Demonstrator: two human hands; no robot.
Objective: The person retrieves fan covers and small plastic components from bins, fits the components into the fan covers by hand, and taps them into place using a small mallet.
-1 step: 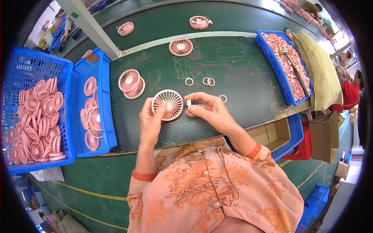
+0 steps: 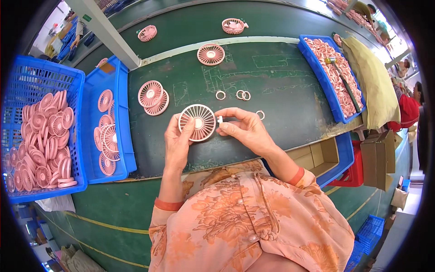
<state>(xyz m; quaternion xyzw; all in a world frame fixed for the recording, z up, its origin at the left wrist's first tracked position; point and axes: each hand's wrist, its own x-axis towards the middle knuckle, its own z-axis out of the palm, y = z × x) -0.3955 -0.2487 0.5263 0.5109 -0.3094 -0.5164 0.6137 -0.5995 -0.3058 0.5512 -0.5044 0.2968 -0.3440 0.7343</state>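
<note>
grip, left hand (image 2: pixel 177 141), head view: round pink slatted disc (image 2: pixel 203 121) held at its left side, thumb laid across its face. grip, right hand (image 2: pixel 249 132): small white part (image 2: pixel 220 119) pinched between thumb and forefinger, just beside the disc's right edge. both pieces are held above the table (image 2: pixel 285 109). judged best: slats left unpressed, white part pinched lightly, its orientation checked by eye.

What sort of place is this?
Likely a factory assembly area: pink round grilles heaped in a blue crate, pink rings filling a blue tray, and the left hand holding another grille at a green worktable.
</note>
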